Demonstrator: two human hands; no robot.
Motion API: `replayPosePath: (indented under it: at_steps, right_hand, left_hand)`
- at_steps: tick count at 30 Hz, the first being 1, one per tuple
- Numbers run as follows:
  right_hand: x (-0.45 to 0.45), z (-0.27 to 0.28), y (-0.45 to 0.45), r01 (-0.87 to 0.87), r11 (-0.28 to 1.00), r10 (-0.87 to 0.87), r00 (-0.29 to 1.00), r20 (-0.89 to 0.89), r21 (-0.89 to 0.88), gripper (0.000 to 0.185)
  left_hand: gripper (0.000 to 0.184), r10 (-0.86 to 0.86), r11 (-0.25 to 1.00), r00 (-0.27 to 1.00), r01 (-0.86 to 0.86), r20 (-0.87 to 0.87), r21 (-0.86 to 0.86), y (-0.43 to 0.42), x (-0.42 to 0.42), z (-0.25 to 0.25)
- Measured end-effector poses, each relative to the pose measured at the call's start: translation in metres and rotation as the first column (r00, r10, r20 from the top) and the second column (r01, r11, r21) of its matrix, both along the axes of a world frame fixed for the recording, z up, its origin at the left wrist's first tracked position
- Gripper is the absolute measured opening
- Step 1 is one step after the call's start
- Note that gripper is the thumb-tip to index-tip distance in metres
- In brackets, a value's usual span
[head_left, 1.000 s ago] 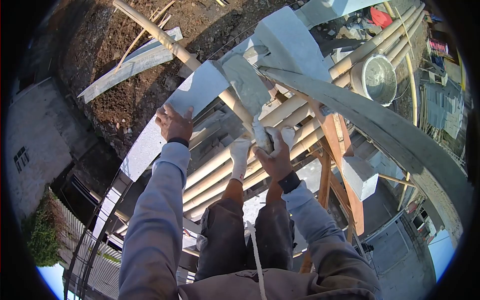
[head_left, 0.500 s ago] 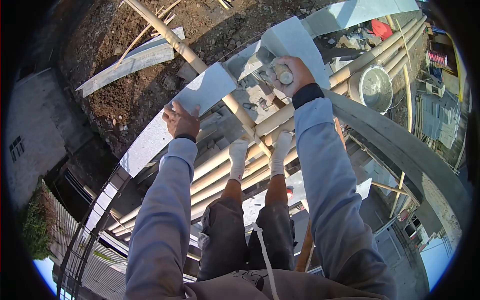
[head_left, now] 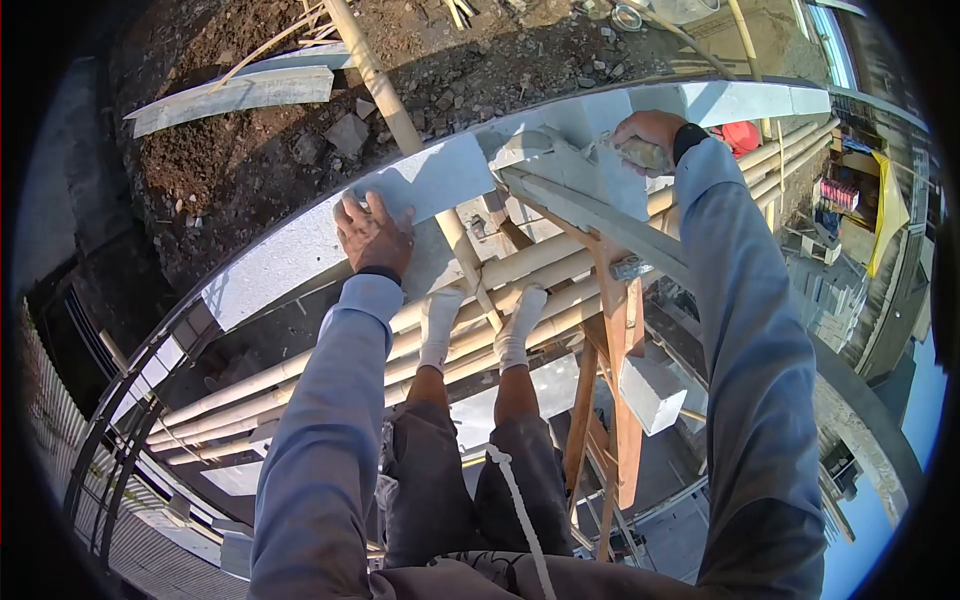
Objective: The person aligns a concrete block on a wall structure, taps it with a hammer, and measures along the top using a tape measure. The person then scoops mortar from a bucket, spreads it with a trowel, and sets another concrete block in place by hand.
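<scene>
My left hand [head_left: 375,232] rests with fingers spread on top of a pale lightweight block [head_left: 285,262], which lies in a curved row of blocks. My right hand [head_left: 652,138] is wrapped round what looks like a trowel [head_left: 640,156]; its blade is mostly hidden. That hand is above the row, near another pale block [head_left: 705,103] on the right. Grey mortar [head_left: 525,148] shows on the wall top between the two hands.
My feet, in white socks [head_left: 437,325], stand on bamboo poles [head_left: 560,275]. A leaning bamboo pole [head_left: 375,85] crosses the row. A curved concrete edge [head_left: 850,400] runs at the right, with timber posts [head_left: 628,400] below. Soil and rubble [head_left: 240,165] lie beyond the wall.
My right hand has moved right along the wall with the trowel. My left hand stays on its block. The view has turned, and the bucket at the right is no longer visible.
</scene>
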State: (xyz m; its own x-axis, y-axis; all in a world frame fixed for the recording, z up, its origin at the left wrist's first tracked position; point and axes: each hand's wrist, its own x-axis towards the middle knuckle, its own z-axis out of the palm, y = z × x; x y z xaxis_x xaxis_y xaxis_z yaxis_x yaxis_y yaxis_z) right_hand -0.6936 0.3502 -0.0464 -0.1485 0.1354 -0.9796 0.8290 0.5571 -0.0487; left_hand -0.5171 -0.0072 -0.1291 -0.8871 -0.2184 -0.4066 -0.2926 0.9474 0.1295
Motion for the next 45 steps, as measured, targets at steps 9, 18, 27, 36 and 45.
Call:
replayPosePath:
  at_steps: [9, 18, 27, 36, 45]
  right_hand:
    - [-0.028, 0.009, 0.032, -0.392, 0.895, 0.411, 0.91, -0.053, 0.214, 0.029]
    - [-0.061, 0.03, 0.062, -0.632, 0.676, 0.669, 0.742, 0.045, 0.38, 0.033]
    - [-0.106, 0.131, 0.077, -0.743, 0.627, 0.73, 0.665, 0.155, 0.236, 0.03]
    - [0.009, 0.078, -0.072, -0.828, -0.196, 0.918, -0.343, -0.198, 0.526, 0.048]
    - [0.036, -0.024, -0.08, -0.662, -0.418, 0.868, -0.493, 0.058, 0.623, 0.017]
  left_hand:
    - [0.058, 0.013, 0.999, 1.0, -0.012, -0.011, 0.046, -0.002, 0.002, -0.003]
    - [0.057, 0.008, 0.997, 1.0, -0.009, 0.009, 0.079, -0.004, 0.003, -0.001]
    - [0.057, -0.012, 0.999, 1.0, 0.013, -0.024, 0.052, -0.005, 0.007, -0.007]
    - [0.056, -0.004, 0.998, 0.999, 0.007, -0.044, 0.059, -0.004, 0.008, -0.008]
    - [0.059, -0.014, 0.998, 0.995, 0.021, -0.096, 0.067, -0.006, 0.013, -0.017]
